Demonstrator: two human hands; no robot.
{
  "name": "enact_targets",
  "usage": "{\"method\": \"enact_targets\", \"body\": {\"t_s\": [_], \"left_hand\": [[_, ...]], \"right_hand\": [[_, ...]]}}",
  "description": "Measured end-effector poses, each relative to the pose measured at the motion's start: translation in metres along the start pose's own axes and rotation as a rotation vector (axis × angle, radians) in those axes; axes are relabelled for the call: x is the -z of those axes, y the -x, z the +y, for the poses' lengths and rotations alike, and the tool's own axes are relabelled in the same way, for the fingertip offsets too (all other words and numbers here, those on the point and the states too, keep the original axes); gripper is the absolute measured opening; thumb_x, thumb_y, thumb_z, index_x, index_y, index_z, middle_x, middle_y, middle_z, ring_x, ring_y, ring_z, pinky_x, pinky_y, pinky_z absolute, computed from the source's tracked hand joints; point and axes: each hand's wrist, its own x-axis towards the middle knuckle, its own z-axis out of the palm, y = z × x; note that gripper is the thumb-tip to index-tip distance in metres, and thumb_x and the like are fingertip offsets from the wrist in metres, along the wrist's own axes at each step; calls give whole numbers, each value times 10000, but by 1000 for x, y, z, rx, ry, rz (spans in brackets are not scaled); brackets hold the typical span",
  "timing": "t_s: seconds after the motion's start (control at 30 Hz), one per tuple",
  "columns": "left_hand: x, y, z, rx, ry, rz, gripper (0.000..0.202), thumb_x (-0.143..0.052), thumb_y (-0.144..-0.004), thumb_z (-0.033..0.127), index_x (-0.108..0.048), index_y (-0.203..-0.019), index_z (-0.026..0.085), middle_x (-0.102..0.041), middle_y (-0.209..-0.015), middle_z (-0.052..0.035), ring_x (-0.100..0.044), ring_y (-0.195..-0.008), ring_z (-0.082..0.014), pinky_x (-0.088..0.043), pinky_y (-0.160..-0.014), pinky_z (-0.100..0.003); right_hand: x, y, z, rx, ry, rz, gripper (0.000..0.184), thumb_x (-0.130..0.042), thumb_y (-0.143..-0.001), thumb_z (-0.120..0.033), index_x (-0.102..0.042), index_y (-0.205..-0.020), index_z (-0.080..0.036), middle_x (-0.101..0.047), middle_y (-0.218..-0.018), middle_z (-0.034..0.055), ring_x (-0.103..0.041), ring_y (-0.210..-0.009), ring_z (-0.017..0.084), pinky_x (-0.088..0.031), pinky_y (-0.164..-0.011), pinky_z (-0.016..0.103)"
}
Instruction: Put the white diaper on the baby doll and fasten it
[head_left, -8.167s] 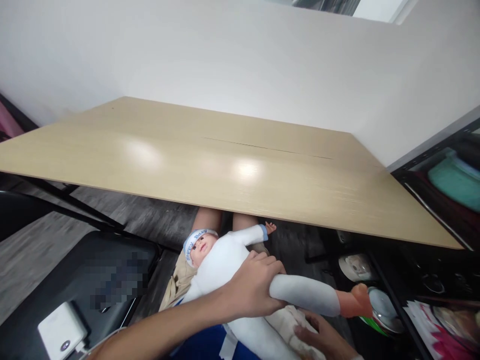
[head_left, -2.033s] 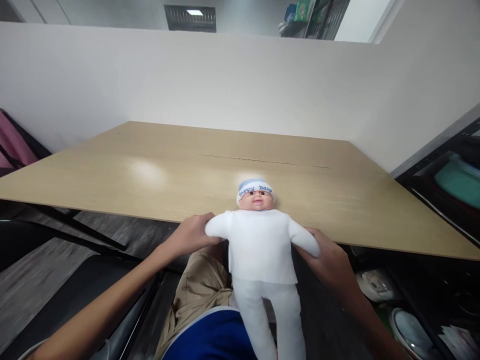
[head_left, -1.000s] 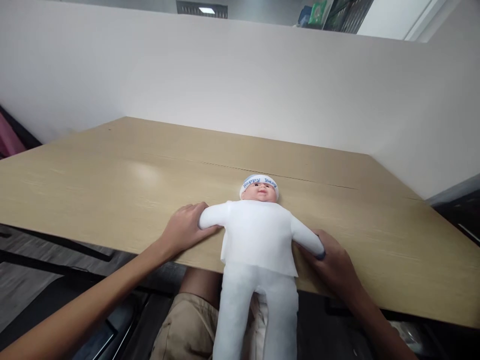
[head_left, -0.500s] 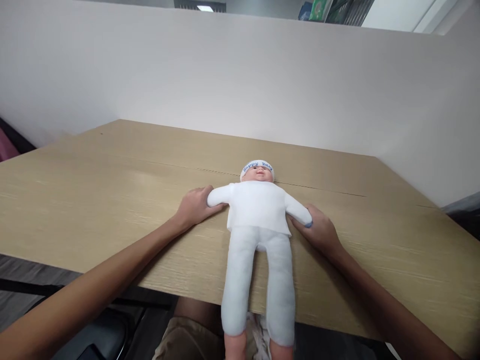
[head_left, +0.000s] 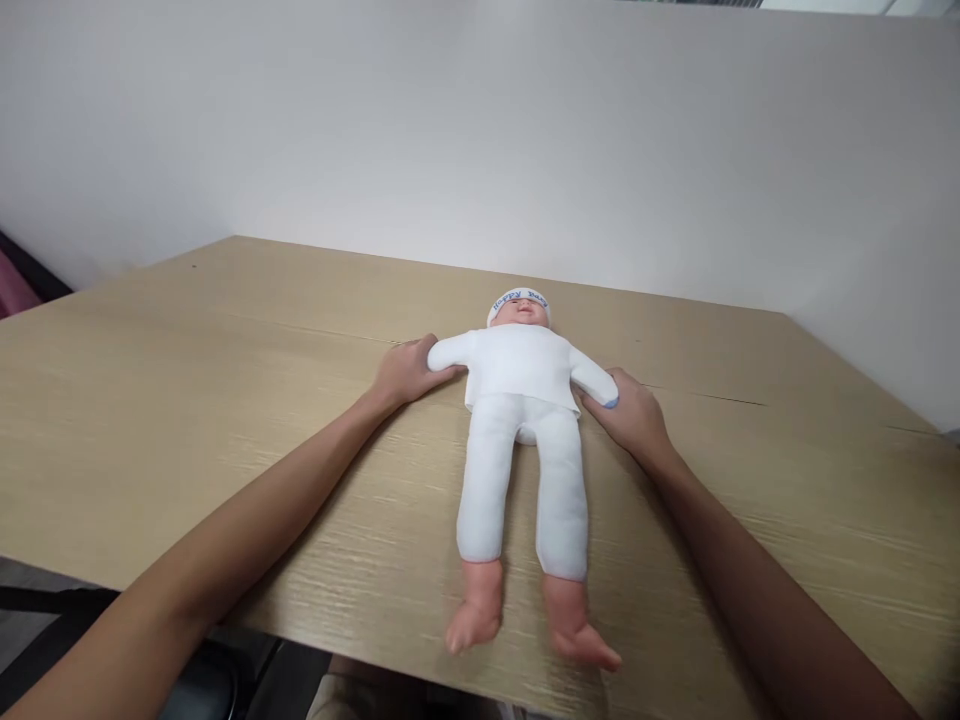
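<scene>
The left hand (head_left: 405, 370) grasps one arm of the doll (head_left: 521, 370), thumb along the sleeve; the right hand (head_left: 634, 410) grips the other arm, a blue cuff (head_left: 612, 403) showing beside its thumb. The doll lies on its back on the table (head_left: 225, 440), its head away from the person. Its top and trousers are soft, matte white cloth, the legs rounded like stuffed tubes; the bare feet (head_left: 475, 612) look smooth and moulded. A white cap (head_left: 519, 298) with blue lettering rings its head. Around the doll, the tabletop is pale tan, fine-grained and faintly glossy, with a thin seam (head_left: 727, 398) running to either side. Beyond the doll's head rises a plain, pale wall (head_left: 450, 130). Far left of the doll is something pink (head_left: 13, 290), cut off.
</scene>
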Motion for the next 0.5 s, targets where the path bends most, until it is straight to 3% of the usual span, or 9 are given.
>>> {"method": "enact_targets", "body": {"t_s": [0.1, 0.27, 0.5], "left_hand": [[-7, -13, -6, -10, 7, 44, 748, -579, -902, 957, -672, -1114, 246, -806, -1074, -136, -740, -977, -384, -500, -765, -430], [-14, -19, -13, -26, 37, 183, 757, -661, -884, 909, -642, -1254, 248, -769, -1278, -142, -671, -1196, -409, -495, -1036, -534], [-11, -17, -10, -62, 58, 144, 658, -685, -940, 775, -626, -1330, 249, -750, -1373, -129, -624, -1281, -388, -448, -1118, -534]], "right_hand": [[-5, -14, 7, 59, 20, 34, 276, -691, -960, -525, -684, -999, -252, -797, -1024, 104, -702, -913, 318, -434, -723, 372], [-12, -30, 23, 189, 126, 85, 322, -663, -975, -542, -714, -996, -224, -784, -1019, 147, -674, -925, 338, -455, -812, 423], [-14, -29, 30, 164, 114, 129, 521, -642, -1006, -679, -766, -1219, -219, -790, -1162, 178, -664, -1068, 390, -477, -913, 465]]}}
